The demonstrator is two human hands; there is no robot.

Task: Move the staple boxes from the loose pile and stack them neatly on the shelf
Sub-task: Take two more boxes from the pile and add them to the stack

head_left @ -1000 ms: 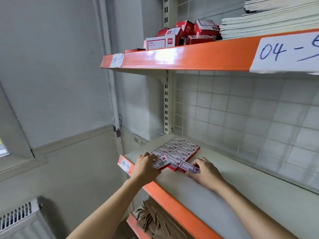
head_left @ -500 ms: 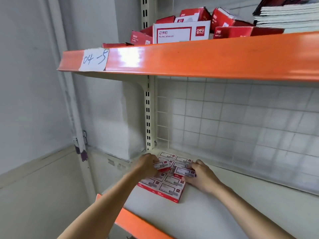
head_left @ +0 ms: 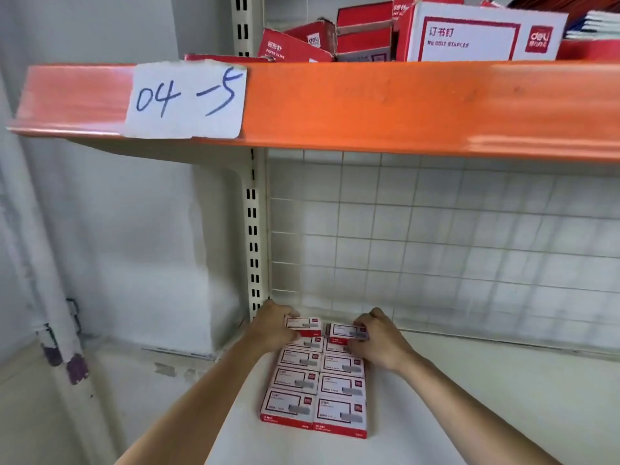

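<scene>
So the whole thing comes down to the back end of the grid. Two small staple boxes are held over the far row, up against the wire mesh back panel (head_left: pixel 436 246): the left box (head_left: pixel 303 325) is pinched by the left hand (head_left: pixel 273 328), fingers curled over its far edge, and the right box (head_left: pixel 347 332) is gripped the same way by the right hand (head_left: pixel 377 340). Each box sits directly in front of its own hand, long axis running left to right, matching the flat grid of boxes (head_left: pixel 313 387) laid two wide on the lower shelf (head_left: pixel 469 397). Both look set as a second layer, with a narrow gap seen between them, so the next nudge is probably inward and down to square them up.

The loose pile (head_left: pixel 352 35) is up on the orange shelf (head_left: pixel 369 102), closer to the right hand if anything.

Hard to call: whether the held boxes are resting on the row beneath or floating just above. The row under them is mostly hidden, fingertips are covered, and the pile is cut off at the top.
</scene>
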